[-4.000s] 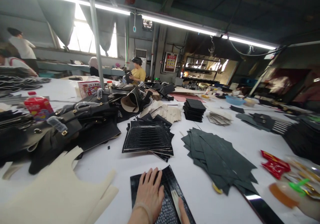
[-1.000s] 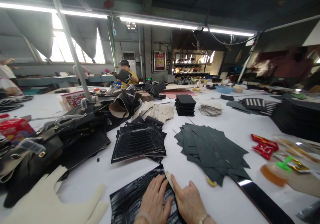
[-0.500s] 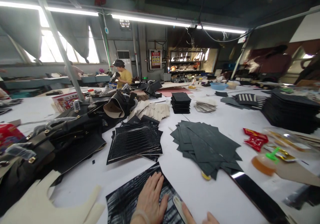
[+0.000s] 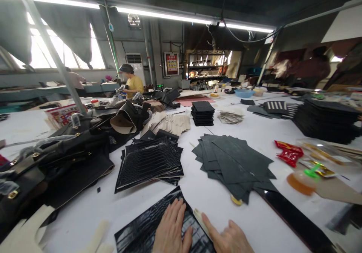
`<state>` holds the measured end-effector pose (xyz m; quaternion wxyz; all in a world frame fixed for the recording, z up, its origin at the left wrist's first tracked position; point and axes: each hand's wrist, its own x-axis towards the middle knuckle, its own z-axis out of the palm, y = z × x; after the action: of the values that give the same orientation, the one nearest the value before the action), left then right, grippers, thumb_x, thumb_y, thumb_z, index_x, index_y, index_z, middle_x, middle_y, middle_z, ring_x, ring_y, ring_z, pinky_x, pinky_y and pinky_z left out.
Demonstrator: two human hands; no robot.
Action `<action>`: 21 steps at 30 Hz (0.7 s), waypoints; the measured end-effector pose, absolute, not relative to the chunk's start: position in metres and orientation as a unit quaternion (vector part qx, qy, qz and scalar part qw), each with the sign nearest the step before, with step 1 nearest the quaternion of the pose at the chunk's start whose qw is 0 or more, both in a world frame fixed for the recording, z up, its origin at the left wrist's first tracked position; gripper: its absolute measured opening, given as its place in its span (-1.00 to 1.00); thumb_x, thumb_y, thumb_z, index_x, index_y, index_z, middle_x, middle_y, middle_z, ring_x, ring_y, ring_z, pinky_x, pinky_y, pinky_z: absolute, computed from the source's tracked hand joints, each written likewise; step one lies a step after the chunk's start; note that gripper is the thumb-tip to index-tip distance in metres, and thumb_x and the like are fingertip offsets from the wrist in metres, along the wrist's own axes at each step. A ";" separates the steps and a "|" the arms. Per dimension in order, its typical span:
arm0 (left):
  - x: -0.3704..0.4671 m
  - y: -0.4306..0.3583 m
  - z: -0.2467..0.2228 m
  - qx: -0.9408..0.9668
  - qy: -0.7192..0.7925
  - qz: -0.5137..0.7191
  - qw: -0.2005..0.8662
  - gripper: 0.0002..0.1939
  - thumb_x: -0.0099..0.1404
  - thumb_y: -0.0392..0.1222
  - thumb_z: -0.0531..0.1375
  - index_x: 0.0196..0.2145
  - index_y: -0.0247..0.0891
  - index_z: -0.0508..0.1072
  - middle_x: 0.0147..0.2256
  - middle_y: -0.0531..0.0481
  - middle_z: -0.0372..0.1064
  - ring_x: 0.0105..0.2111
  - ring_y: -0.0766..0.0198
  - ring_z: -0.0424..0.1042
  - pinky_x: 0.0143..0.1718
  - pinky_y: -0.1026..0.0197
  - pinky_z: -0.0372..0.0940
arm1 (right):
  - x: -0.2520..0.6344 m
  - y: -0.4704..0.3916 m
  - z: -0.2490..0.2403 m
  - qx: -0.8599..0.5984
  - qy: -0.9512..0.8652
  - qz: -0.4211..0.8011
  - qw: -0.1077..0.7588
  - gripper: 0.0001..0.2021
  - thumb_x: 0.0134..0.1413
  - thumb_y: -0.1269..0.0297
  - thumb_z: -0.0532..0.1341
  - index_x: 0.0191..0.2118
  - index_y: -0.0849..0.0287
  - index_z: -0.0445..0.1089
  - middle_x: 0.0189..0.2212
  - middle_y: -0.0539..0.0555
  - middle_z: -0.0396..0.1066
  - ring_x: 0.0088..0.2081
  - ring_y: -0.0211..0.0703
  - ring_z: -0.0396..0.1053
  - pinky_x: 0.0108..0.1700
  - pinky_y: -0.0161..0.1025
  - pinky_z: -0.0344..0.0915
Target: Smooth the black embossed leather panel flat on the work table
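Workshop table (image 4: 93, 204) lying under both hands, left hand (image 4: 172, 228) pressing flat, fingers spread, on black panel (image 4: 147, 226), right hand (image 4: 229, 238) gripping pale scraper (image 4: 201, 220) beside left fingertips.

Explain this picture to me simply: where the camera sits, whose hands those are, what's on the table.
The camera sits on a person's head, looking forward and down. At the bottom edge are their own bare hands: the left hand lies flat on a glossy black sheet, and the right hand presses a pale tool along it. On the white table lie a similar stack, grey-green pieces, black bags and red wrappers. Other people work farther back.
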<state>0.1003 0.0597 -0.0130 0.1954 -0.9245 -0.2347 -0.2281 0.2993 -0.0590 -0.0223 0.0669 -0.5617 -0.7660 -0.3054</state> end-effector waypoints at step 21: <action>0.097 0.046 -0.001 -0.950 -0.278 -0.139 -0.015 -0.50 0.28 0.06 -0.04 0.11 -0.18 0.12 0.15 0.00 0.10 0.12 0.16 0.11 0.09 0.05 0.19 | 0.299 -0.076 -0.033 -0.551 -0.771 -0.313 0.058 -0.40 -0.21 0.55 0.00 0.09 0.48 0.11 -0.85 -0.14 0.18 -0.81 -0.28 0.13 -0.48 -0.21 0.08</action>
<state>0.0968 0.0460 -0.0009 -0.0151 -0.9503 -0.2783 -0.1390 0.2987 -0.0765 -0.0332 0.0580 -0.5513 -0.7711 -0.3133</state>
